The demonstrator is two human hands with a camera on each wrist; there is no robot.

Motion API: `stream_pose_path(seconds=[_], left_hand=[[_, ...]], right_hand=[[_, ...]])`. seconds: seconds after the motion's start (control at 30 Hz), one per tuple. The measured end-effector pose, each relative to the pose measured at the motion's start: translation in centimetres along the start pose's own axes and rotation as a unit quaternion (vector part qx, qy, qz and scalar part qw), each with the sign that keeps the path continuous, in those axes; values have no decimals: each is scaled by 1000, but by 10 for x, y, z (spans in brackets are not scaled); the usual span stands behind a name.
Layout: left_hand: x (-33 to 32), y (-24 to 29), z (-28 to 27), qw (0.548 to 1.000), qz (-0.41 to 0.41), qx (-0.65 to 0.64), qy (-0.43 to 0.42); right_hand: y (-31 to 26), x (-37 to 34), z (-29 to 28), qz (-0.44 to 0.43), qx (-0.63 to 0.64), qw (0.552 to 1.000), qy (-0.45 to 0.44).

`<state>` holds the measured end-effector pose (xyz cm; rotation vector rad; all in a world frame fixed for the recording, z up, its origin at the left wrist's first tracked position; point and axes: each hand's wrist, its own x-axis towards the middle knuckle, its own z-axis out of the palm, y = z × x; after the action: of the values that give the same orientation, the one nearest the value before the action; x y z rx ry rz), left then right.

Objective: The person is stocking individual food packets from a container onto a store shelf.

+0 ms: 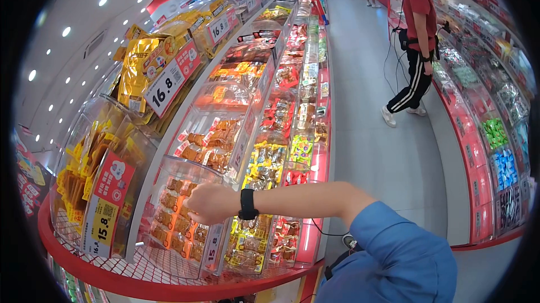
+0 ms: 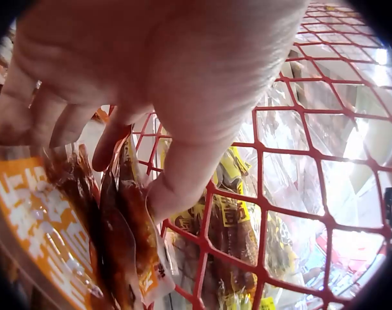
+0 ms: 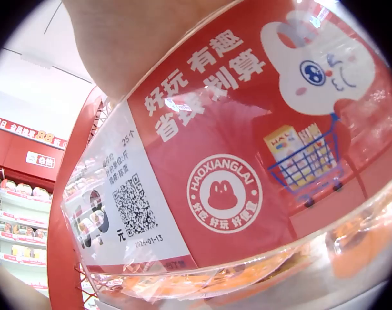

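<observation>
In the left wrist view, my left hand [image 2: 138,71] pinches a shiny brown packet [image 2: 138,226] between thumb and finger, beside red mesh; the other fingers curl at the left. The head view lacks this hand. There, what looks like my right hand [image 1: 214,203], banded in black at the wrist, reaches into a clear bin of orange-labelled packets [image 1: 181,225]. Its fingertips are hard to make out. In the right wrist view only the heel of my right hand [image 3: 138,45] shows, above the bin's red price card [image 3: 280,155]; its fingers are hidden behind it.
Yellow packets fill a bin [image 1: 84,173] at the left. Rows of clear snack bins [image 1: 216,140] run up the slope, edged by a red rim [image 1: 135,292]. A grey aisle [image 1: 365,106] lies to the right, where a person in a red shirt [image 1: 419,16] stands by more shelves.
</observation>
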<state>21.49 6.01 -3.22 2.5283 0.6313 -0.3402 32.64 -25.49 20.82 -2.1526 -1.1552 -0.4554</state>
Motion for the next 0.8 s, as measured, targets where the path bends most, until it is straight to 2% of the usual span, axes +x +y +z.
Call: stream_pose_path(seconds=[0.13, 0.23, 0.33, 0.43, 0.53, 0.63, 0.73, 0.8], left_hand=[[2, 10, 0, 1000, 3, 5, 2], [1, 14, 0, 1000, 3, 8, 4], [0, 14, 1, 1000, 1, 7, 5], [-5, 11, 0, 1000, -1, 3, 7], [-10, 7, 0, 1000, 0, -1, 9], [-14, 5, 0, 1000, 1, -7, 10], [-19, 0, 3, 1000, 5, -14, 10], [-26, -4, 1, 1000, 2, -16, 13]], right_hand=[[2, 1, 4, -2, 1, 1000, 5], [4, 0, 8, -21, 17, 998, 60], [1, -2, 1, -32, 2, 997, 68], [-3, -2, -10, 5, 9, 1000, -23], [4, 0, 6, -15, 10, 999, 40], [5, 1, 8, -13, 4, 999, 47], [7, 1, 11, -41, 10, 995, 93], [5, 0, 8, -34, 13, 996, 87]])
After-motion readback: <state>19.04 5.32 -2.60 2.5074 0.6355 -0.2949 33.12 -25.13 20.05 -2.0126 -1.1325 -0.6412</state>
